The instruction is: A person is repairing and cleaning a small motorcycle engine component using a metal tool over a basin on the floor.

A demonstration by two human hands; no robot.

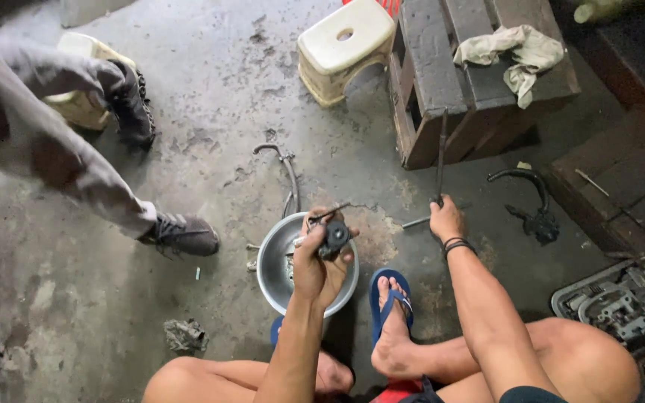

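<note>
My left hand (318, 257) is raised over a round metal bowl (272, 263) and grips a small black mechanical part (334, 237) with thin wires sticking out of it. My right hand (446, 219) rests low on the concrete floor to the right and is closed around the bottom end of a long thin dark rod (441, 153) that stands nearly upright. I sit on the floor with bare legs, a blue flip-flop (390, 298) on one foot beside the bowl.
Another person's legs in grey trousers and dark shoes (181, 233) stand at left. A cream plastic stool (345, 46) and a wooden pallet (479, 82) with a rag lie ahead. A curved metal pipe (287, 168), a black lever part (535, 201) and an engine casing (621, 298) lie around.
</note>
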